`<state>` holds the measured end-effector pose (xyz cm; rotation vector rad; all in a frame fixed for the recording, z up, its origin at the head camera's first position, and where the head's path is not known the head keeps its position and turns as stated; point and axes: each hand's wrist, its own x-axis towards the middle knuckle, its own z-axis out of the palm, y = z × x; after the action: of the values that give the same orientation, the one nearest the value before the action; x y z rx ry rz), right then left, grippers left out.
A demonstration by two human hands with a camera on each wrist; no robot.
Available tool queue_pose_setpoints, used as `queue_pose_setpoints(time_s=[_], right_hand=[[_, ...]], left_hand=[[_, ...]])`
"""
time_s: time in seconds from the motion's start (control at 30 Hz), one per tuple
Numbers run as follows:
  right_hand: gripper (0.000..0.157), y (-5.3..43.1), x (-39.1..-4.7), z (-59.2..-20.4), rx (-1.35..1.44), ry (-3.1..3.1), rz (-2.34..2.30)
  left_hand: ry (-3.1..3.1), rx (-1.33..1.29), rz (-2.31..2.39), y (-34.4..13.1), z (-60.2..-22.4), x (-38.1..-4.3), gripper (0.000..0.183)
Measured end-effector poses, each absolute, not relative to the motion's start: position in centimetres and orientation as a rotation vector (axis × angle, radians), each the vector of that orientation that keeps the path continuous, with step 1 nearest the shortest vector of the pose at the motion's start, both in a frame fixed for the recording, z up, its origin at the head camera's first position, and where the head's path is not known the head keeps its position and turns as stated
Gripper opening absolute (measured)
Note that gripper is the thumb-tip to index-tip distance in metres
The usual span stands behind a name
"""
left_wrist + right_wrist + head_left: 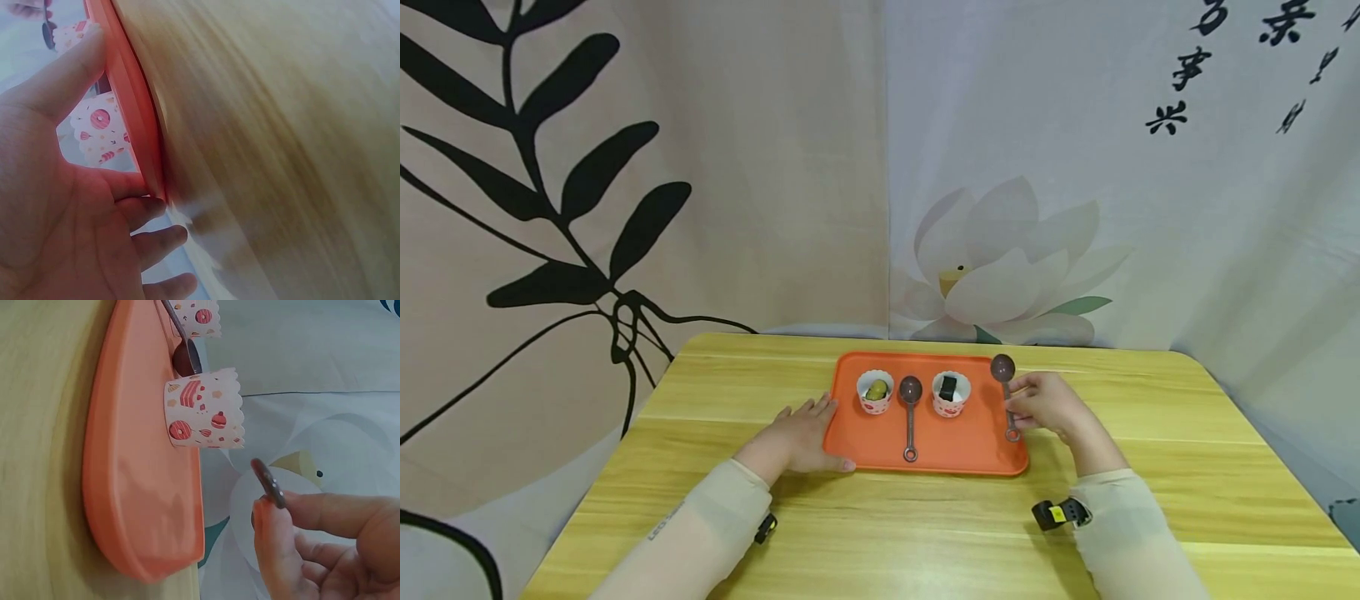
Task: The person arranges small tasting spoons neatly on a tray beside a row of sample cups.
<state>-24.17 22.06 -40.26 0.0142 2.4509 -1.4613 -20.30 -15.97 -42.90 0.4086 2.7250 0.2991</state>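
Observation:
An orange tray (865, 442) lies on the table. My left hand (801, 440) rests at its left end, fingers spread, with the thumb along the near edge. Over the tray's right end, my right hand (1047, 406) pinches a brown spoon (1002, 367) by its handle, bowl pointing away from me. The ring end of that spoon (267, 481) shows above the fingertips in the right wrist view. A second brown spoon (910, 390) lies mid-tray between two patterned paper cups. The left cup (875, 407) holds a greenish piece (877, 389); the right cup (948, 407) holds a black-and-white piece (949, 387).
The wooden table (925, 533) reaches out on both sides of the tray. Behind its far edge hangs a cloth backdrop (790, 167) printed with leaves, a lotus flower and characters. Each wrist wears a small black camera, such as the right one (1060, 513).

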Motion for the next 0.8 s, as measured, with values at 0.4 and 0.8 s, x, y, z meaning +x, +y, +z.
queue_pose_setpoints(time_s=[0.4,0.8], right_hand=[[0.029,21.4,-24.5,-41.3,-0.013,2.418,-1.454],[0.025,20.5,-24.7,-42.3,0.015,2.417,-1.409]], left_hand=[[2.727,0.411,0.313,-16.1,-42.9,-20.3,0.113],[2.728,0.391,0.289,-16.0,-43.0,-20.2,0.113]])
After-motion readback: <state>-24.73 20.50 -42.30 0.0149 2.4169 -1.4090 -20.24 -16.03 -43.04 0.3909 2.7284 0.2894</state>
